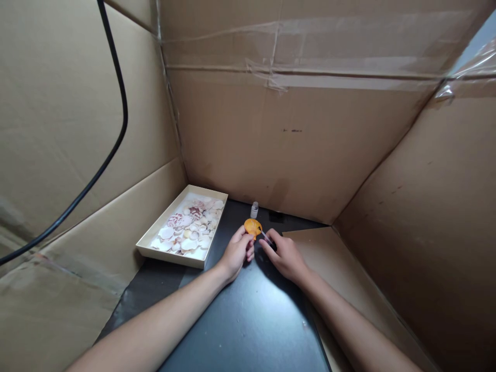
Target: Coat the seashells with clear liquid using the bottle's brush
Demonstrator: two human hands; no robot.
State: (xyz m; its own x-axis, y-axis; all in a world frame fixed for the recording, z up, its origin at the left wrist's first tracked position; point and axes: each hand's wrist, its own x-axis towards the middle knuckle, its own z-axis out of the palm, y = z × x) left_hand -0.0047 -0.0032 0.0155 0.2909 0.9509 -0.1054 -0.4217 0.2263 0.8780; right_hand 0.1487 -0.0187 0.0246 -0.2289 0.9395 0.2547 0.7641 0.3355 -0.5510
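My left hand [237, 251] pinches the lower edge of an orange scallop shell [252, 226] between thumb and fingers. From the right, my right hand [283, 254] grips a thin small brush [265, 236] with a pale handle. Its dark tip meets the right side of the shell's face; contact is too small to make out. Just behind the shell stands a little clear glass bottle [254, 210] with a whitish label.
A cream tray [170, 257] of many pale and patterned seashells [189, 227] lies on the dark table [232, 325] at left. Cardboard walls [256, 139] enclose the space. A flat cardboard sheet [329, 268] is at right. A black cable [120, 98] hangs at upper left.
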